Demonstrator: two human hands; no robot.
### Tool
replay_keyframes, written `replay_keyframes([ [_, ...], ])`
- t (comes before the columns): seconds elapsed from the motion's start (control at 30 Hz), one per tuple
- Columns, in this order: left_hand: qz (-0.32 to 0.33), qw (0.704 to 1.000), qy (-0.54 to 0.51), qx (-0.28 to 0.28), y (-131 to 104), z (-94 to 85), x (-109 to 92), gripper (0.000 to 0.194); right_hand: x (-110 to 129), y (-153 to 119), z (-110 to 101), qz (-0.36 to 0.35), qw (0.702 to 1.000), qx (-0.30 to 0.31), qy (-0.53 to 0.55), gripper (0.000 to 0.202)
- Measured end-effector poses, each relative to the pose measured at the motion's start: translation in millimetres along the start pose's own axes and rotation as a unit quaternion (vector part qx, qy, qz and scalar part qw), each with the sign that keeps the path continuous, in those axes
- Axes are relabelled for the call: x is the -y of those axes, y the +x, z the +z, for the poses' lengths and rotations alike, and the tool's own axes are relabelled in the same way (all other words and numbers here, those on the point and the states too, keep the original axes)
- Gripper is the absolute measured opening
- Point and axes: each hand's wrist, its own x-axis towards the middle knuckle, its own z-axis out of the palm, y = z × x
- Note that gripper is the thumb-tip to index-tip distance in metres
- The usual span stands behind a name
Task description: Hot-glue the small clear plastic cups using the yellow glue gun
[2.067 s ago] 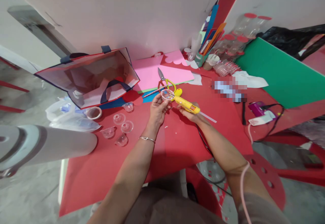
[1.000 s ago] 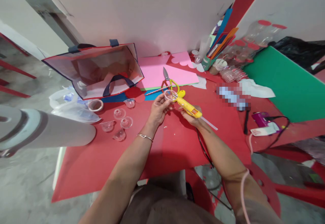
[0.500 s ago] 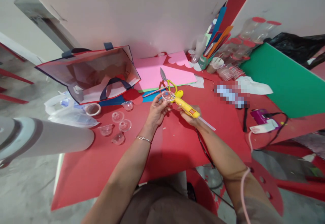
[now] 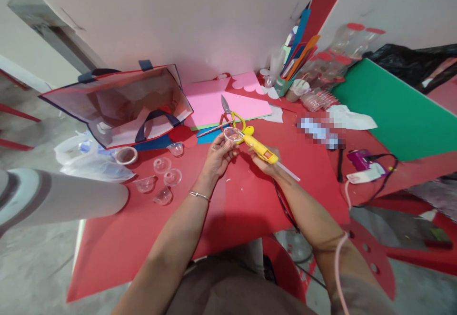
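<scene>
Between the fingers of my left hand [image 4: 218,157] is a clear plastic dome lid [image 4: 232,135], its round rim facing up. My right hand [image 4: 264,162] grips a yellow glue gun [image 4: 260,149] with a pale glue stick poking out of its back end. The gun's nozzle is at the right side of the lid's rim; whether it touches I cannot tell. Just beyond lie scissors [image 4: 233,117] with yellow and red handles and a striped straw [image 4: 214,128]. Left of my left hand, several similar clear dome pieces [image 4: 173,177] are scattered on the red table [image 4: 246,224].
A shopping bag [image 4: 117,100] lies open at the back left beside a white plastic bag [image 4: 93,165]. A large white cylinder [image 4: 89,196] juts in from the left. Pink sheets [image 4: 210,98] lie against the wall. Stacked clear cups [image 4: 317,98] and a green board [image 4: 400,110] stand right.
The whole view has shifted slightly, so everything sits a little further left. My hands, the dome lid and the glue gun keep nearly the same positions relative to each other.
</scene>
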Motion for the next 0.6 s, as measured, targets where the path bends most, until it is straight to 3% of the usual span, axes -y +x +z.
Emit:
replay_keyframes([
  [0.17, 0.008, 1.000, -0.005, 0.000, -0.5, 3.3, -1.8, 0.065, 4.8, -0.7, 0.4, -0.039, 0.997, 0.053, 0.028, 0.019],
  [0.4, 0.006, 1.000, -0.007, -0.001, 0.4, 2.0, -1.4, 0.065, 0.5, 0.1, -1.7, -0.003, 1.000, 0.021, -0.020, 0.021],
  [0.6, 0.010, 1.000, -0.011, -0.013, 0.4, 2.9, -0.3, 0.064, 0.0, -2.3, 0.9, -0.081, 0.995, 0.052, -0.007, 0.021],
])
